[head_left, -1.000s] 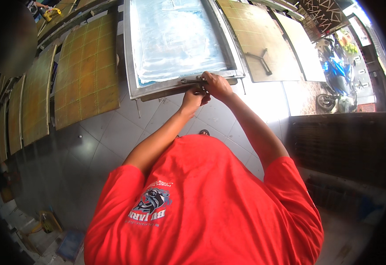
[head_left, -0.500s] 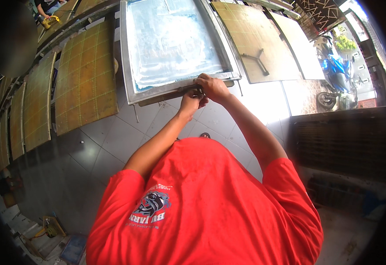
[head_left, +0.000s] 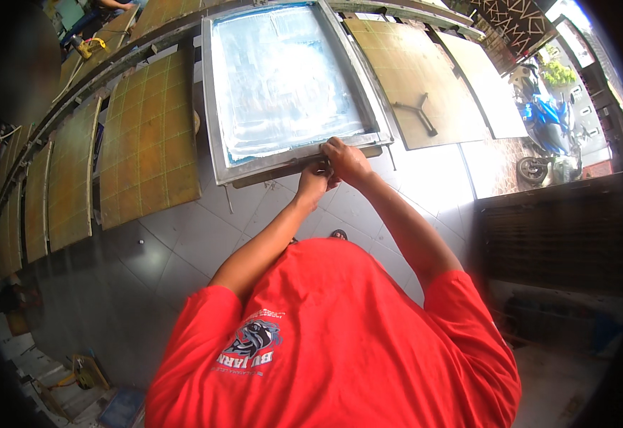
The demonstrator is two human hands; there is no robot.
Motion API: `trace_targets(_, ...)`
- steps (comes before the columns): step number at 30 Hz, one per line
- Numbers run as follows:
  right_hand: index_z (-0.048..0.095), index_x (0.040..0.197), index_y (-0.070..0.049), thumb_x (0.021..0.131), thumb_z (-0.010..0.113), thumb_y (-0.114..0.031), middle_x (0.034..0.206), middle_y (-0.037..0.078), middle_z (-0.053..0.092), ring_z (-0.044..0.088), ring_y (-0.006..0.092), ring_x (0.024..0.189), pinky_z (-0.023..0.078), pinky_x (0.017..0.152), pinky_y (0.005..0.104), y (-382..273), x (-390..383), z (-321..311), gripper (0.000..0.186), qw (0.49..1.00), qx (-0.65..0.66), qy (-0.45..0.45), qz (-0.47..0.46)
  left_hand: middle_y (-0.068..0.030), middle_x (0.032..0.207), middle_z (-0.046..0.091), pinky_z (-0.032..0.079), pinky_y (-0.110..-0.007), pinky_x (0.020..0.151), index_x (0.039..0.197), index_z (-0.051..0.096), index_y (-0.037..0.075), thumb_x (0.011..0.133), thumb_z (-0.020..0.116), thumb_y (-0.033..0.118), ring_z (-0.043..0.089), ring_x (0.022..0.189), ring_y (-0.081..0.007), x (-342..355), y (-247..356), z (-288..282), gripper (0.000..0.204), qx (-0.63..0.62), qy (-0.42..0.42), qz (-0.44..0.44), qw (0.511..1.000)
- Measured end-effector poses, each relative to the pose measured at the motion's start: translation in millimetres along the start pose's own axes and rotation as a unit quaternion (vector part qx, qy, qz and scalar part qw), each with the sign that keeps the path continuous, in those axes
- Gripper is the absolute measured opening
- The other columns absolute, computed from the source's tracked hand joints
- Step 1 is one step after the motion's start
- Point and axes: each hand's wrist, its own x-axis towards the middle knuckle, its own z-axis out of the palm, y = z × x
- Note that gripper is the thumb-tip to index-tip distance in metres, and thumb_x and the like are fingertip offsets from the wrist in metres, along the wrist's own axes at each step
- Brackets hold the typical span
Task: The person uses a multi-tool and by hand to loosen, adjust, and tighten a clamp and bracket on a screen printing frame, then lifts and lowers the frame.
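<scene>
A screen-printing frame (head_left: pixel 269 168) with a grey metal rim lies in front of me, its mesh (head_left: pixel 283 85) smeared white and blue. Both my hands meet at its near edge, right of the middle. My right hand (head_left: pixel 348 161) is closed against the rim, fingers curled over the edge. Just below and to its left, my left hand (head_left: pixel 313 184) pinches at a small dark part under the edge. My fingers hide most of that part, so its kind cannot be made out. A flat bar (head_left: pixel 254 181) runs beneath the rim.
Yellowish boards with grid lines (head_left: pixel 151 135) stand left of the frame. On a right-hand board (head_left: pixel 461 128) lies a dark three-armed tool (head_left: pixel 420 113). A yellow gun-shaped tool (head_left: pixel 83 47) is at the far left, near another person's arm (head_left: pixel 115 3). A blue motorbike (head_left: pixel 548 118) stands at right.
My view has shifted slightly, so the scene sits lower and further right. My hands stay together at the frame's edge. The other person's hand has left the yellow tool.
</scene>
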Motion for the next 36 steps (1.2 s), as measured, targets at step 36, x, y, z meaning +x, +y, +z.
trace_targets(36, 0.064, 0.09, 0.003, 0.084, 0.061, -0.027, 0.076, 0.017, 0.064, 0.061, 0.0255, 0.071, 0.046, 0.066, 0.0363, 243.8, -50.1, -31.2, 0.031, 0.848, 0.227, 0.238, 0.416, -0.0087, 0.088, 0.061, 0.052, -0.026, 0.072, 0.091, 0.051, 0.003, 0.091, 0.049, 0.009, 0.063, 0.08, -0.0155, 25.6, 31.8, 136.2, 0.007, 0.075, -0.12, 0.041, 0.989)
